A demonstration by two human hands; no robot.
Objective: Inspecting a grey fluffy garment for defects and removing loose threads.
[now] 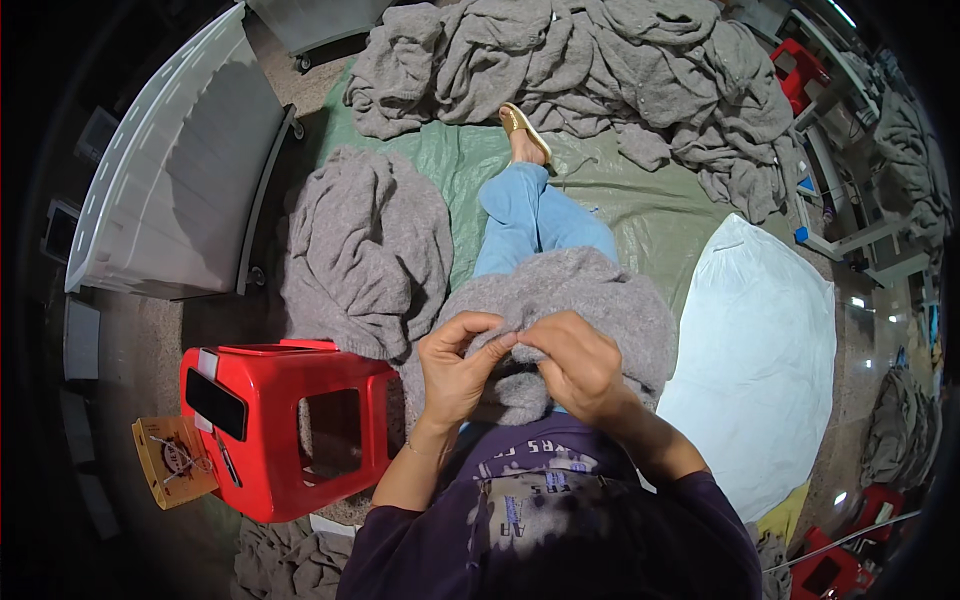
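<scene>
A fuzzy grey knit garment (610, 300) lies bunched across my lap, over light blue jeans. My left hand (458, 365) is closed on it, thumb and forefinger pinching a small spot of the knit. Right beside that spot, my right hand (580, 365) pinches too, its fingertips meeting the left thumb. Whether a needle, a thread or some other small thing sits between the fingertips is too small to tell. The lower part of the garment is partly hidden behind my hands and wrists.
Another grey knit heap (365, 240) lies at my left, beside a red plastic stool (285, 480) carrying a phone (216, 405) and a pen-like tool (229, 462). A white wheeled bin (170, 190) stands farther left. Grey garments (600, 70) pile up ahead; a stuffed white sack (755, 360) lies right.
</scene>
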